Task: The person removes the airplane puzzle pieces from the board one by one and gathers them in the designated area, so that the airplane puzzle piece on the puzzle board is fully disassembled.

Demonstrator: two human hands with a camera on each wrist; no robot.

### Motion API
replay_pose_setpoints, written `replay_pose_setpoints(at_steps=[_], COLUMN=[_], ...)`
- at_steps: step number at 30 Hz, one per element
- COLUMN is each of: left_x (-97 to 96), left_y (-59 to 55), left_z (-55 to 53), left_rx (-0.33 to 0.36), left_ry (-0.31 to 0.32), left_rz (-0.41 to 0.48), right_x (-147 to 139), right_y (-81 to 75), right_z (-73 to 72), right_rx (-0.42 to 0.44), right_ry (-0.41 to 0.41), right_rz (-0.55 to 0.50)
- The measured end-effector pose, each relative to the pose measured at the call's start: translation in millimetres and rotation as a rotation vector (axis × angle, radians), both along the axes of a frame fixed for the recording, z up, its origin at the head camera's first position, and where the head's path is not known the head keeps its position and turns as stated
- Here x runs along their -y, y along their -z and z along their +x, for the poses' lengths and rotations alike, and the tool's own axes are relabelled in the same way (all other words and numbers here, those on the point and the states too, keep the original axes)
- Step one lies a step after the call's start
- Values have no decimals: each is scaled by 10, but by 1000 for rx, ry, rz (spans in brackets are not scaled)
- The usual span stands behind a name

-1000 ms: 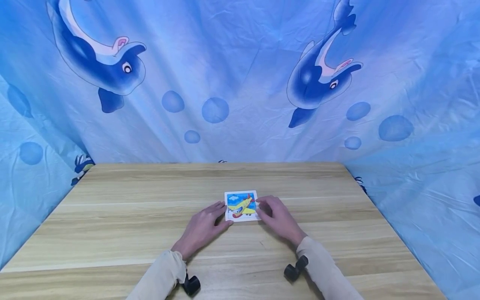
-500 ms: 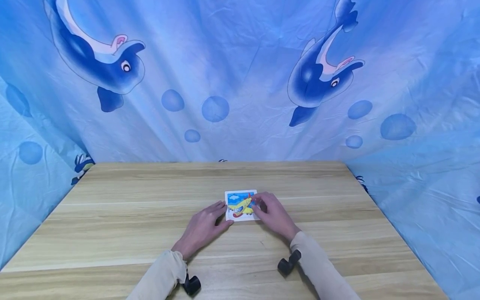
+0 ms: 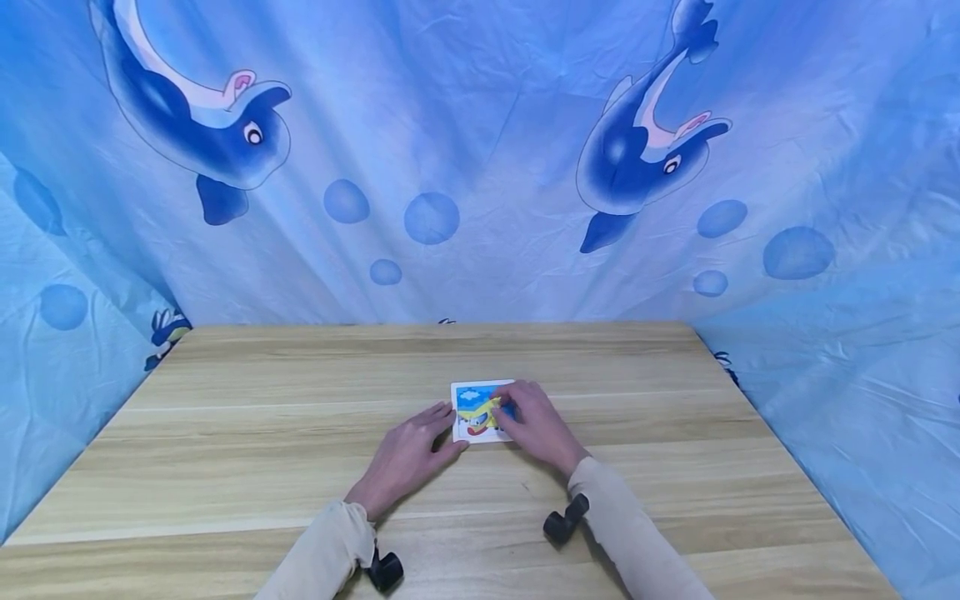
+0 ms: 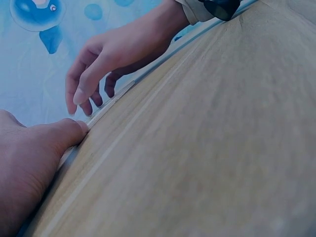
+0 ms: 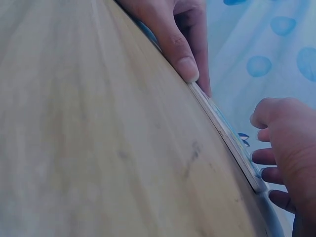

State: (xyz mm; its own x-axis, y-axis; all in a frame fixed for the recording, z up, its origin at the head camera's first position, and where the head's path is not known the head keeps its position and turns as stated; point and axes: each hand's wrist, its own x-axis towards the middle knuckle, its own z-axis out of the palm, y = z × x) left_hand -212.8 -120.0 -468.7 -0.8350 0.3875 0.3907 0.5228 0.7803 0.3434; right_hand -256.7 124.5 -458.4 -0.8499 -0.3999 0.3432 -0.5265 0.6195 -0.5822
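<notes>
Airplane board (image 3: 474,412), yellow plane (image 3: 479,417), head view only

The board (image 3: 471,411), gripped at one corner by the left hand (image 3: 407,452), looks like thin wood, with a matt edge and a smooth printed face. Under that grip, the table (image 3: 285,400) shows smooth wood grain with a soft sheen. Behind it, the sleeve (image 3: 324,550) is matt, creased cloth, and the wrist camera (image 3: 387,572) looks like smooth plastic. Beyond it hangs a curtain (image 3: 465,108) of thin, wrinkled, faintly glossy cloth.
</notes>
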Motion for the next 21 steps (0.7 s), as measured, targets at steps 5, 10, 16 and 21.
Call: replay_pose_setpoints(at_steps=[5, 10, 16, 21], left_x=[-6, -7, 2, 6], left_y=[-6, -5, -5, -1], left_z=[-1, -1, 2, -1], left_rx=[-16, -20, -23, -28], left_ry=[7, 8, 10, 16], left_rz=[1, -5, -1, -1], right_x=[35, 66, 123, 165], right_y=[3, 9, -22, -12], right_z=[-28, -53, -72, -107], right_rx=[-11, -29, -13, -18], right_ry=[1, 5, -8, -12], right_rz=[24, 50, 70, 89])
